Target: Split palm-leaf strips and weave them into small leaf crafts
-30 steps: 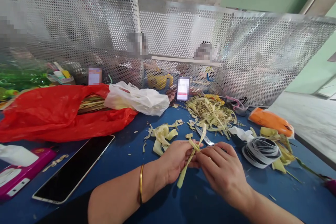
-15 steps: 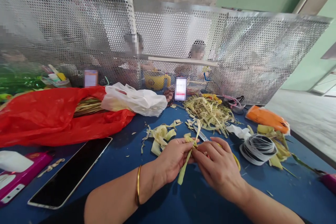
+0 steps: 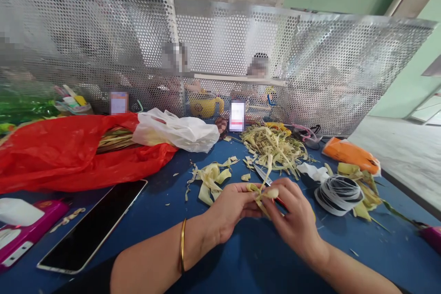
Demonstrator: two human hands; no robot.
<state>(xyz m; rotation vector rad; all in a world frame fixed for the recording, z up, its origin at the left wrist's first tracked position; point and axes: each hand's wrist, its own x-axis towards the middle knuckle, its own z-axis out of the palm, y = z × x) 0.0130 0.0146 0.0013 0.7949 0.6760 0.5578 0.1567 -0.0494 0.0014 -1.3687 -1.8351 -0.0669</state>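
My left hand point(image 3: 233, 206) pinches a pale green-yellow husk strip point(image 3: 268, 170) between thumb and fingers. Closed on the same strip from the other side, my right hand point(image 3: 294, 216) has a folded end showing over its fingertips. One narrow end of the strip points up and away from me. Beyond the fingers lie scissors point(image 3: 263, 173), blades showing, their handles partly covered by my right hand. Loose husk pieces point(image 3: 210, 179) rest left of the scissors.
A shredded husk pile point(image 3: 275, 144) lies farther back. At right are a white spool point(image 3: 339, 195) and an orange packet point(image 3: 351, 155). A phone point(image 3: 94, 227) and a red plastic bag point(image 3: 51, 151) occupy the left. A perforated metal screen point(image 3: 234, 41) stands behind.
The strip's lower end, which hung toward me, is now folded up at my right fingertips. My right hand has turned and lifted slightly; my left hand stays nearly in place.
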